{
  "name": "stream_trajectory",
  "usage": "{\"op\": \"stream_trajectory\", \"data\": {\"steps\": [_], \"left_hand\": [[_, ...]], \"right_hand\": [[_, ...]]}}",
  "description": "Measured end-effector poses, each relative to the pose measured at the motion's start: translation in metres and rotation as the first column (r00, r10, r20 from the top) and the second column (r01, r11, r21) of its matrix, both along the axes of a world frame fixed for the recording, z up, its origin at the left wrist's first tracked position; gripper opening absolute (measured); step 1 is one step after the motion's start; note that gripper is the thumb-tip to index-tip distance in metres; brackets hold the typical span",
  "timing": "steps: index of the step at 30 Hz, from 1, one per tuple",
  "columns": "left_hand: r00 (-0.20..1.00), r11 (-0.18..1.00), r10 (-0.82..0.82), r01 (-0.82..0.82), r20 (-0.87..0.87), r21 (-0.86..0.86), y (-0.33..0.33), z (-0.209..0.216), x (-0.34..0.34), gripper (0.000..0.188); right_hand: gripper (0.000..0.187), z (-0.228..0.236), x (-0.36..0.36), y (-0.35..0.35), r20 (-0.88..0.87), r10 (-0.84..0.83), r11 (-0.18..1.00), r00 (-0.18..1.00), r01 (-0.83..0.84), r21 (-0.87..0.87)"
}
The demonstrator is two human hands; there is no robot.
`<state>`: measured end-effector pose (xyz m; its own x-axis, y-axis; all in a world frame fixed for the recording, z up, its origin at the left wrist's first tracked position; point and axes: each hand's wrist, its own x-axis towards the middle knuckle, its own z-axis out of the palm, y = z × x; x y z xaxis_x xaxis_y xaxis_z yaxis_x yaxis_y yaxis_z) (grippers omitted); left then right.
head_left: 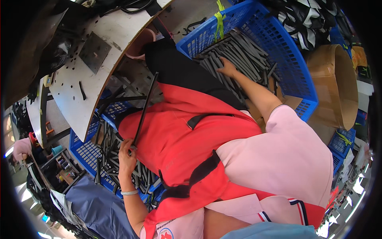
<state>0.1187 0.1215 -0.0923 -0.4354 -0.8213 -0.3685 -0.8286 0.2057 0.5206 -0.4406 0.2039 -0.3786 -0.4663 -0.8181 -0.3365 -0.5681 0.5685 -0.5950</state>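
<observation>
My left hand (127, 156) is closed on the lower end of a long, thin black strip (147, 106), which slants upward beside the red apron (171, 131) over my lap. My right hand (228, 68) reaches into a large blue plastic basket (292, 55) on the right. Its thumb and fingers are apart, resting on a pile of dark grey strips (244, 49); no strip is clearly gripped there. Beneath my left hand, a second blue basket (88, 151) holds more black and grey strips (105, 149).
A white worktable (75, 91) with a dark square plate (94, 52) stands at the left. Behind its edge is a pink bucket (143, 42). Right of the large basket stands an open cardboard box (332, 85). Black and white scraps (306, 18) lie heaped at the far right.
</observation>
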Motion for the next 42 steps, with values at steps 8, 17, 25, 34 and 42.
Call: {"op": "stream_trajectory", "data": {"steps": [8, 17, 25, 34, 42], "left_hand": [[0.994, 0.993, 0.112, -0.112, -0.003, 0.03, -0.015, 0.054, -0.007, 0.015], [0.778, 0.966, 0.251, -0.158, -0.577, 0.207, -0.043, 0.205, -0.082, 0.016], [0.82, 0.972, 0.198, -0.095, -0.537, 0.213, -0.092, 0.172, -0.088, 0.024], [0.748, 0.973, 0.171, -0.231, -0.641, -0.01, -0.17, 0.155, -0.125, 0.025], [0.73, 0.969, 0.212, -0.244, -0.65, 0.042, -0.193, 0.144, -0.129, 0.028]], "right_hand": [[0.045, 0.281, 0.12, -0.115, 0.137, 0.53, 0.738, 0.837, -0.376, -0.56], [0.038, 0.432, 0.266, -0.123, -0.183, 0.919, 0.179, 0.35, -0.782, -0.597], [0.027, 0.437, 0.216, -0.181, -0.677, 0.67, 0.166, 0.305, -0.95, -0.264], [0.031, 0.43, 0.191, -0.258, -0.746, 0.487, 0.333, 0.454, -0.886, -0.322], [0.034, 0.415, 0.185, -0.283, -0.72, 0.498, 0.376, 0.482, -0.869, -0.322]]}}
